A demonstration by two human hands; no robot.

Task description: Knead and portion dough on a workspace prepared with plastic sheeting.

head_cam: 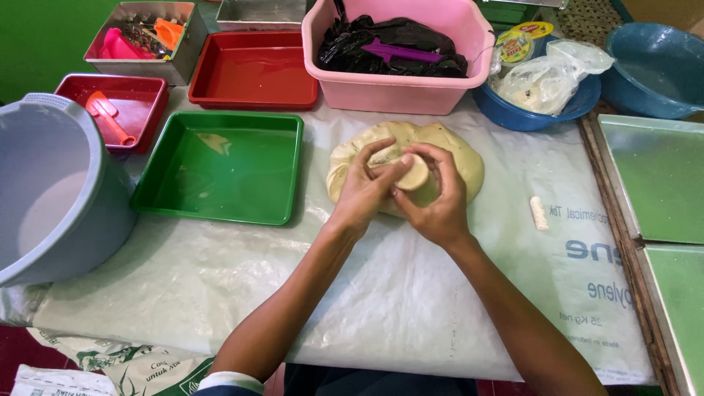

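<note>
Both hands are working a small round dough piece (413,174) over the big pale dough mass (407,165), which is lying approx mid-table on the clear plastic sheet (411,293) covering the table, nearer the far edge than the near one. Left hand (364,187) is curling round the piece from the left w/ thumb pressing on top; right hand (438,194) is cupping it from the right, fingers bent over it. So both are closed on the small piece, touching each other & resting against the big mass below.

Just left of the dough, a green square tray (220,167) is sitting flat, not touching the mass. Behind it, towards the far edge, a red tray (253,70); at the far-left corner area a smaller red tray (117,110) is holding an orange scraper (108,117), and a metal tin (143,40) of coloured tools is sitting beyond it. A grey bucket (51,183) is tilting at the left edge. Directly behind the dough, a pink tub (400,55) is holding black plastic bags & a purple tool (400,51). Right of it, a blue bowl (535,99) w/ a clear bag inside, then another blue bowl (653,66) at the far-right corner. A small dough stick (539,213) is lying alone on the sheet, right of the hands, well apart. Metal baking sheets (660,176) are lining the right edge.
</note>
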